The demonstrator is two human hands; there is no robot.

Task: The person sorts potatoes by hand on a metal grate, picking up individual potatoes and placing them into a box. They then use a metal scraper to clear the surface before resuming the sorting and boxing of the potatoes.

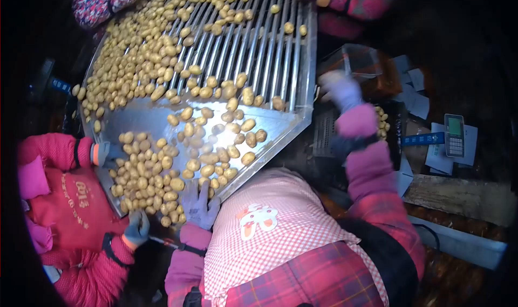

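My left hand [198,205], in a lavender glove, lies at the lower edge of the metal sorting table [121,125]. Its fingers are spread and touch the pile of potatoes [148,169] beside it. Out past the table's right edge is my right hand [341,90], also gloved and smeared by motion, so I cannot tell whether it holds anything. Below that arm stands a dark plastic crate [325,132], and some potatoes [382,122] show to the right of the sleeve. More potatoes [233,105] lie scattered on the metal in front of me.
Potatoes cover much of the sloping bar grate [264,53]. A co-worker's gloved hands [136,229] are at the pile's left. Other people's sleeves [372,0] reach in from the far side. A scale display [454,135] and cardboard pieces [414,99] are at right.
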